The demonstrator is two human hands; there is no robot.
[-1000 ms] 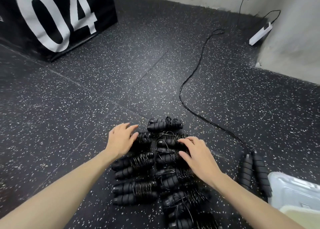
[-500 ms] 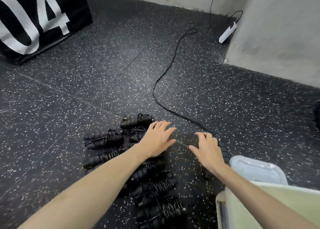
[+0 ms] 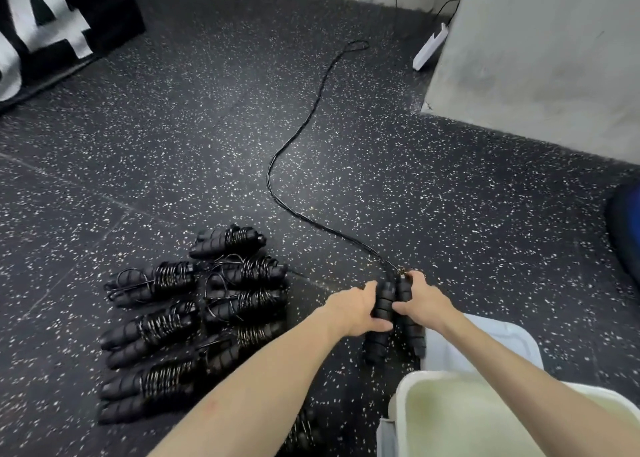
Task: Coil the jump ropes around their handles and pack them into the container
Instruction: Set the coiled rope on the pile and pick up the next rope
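A smooth pale tub sits nearest me. My left grip and right grip each curl round a ribbed black foam handle on the speckled rubber floor; its thin rope snakes away. Coiled ropes lie piled left.

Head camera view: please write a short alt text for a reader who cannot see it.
Both hands, left hand and right hand, grip the two black handles of an uncoiled jump rope trailing across speckled black floor. Coiled jump ropes are piled left; a white container sits at lower right.
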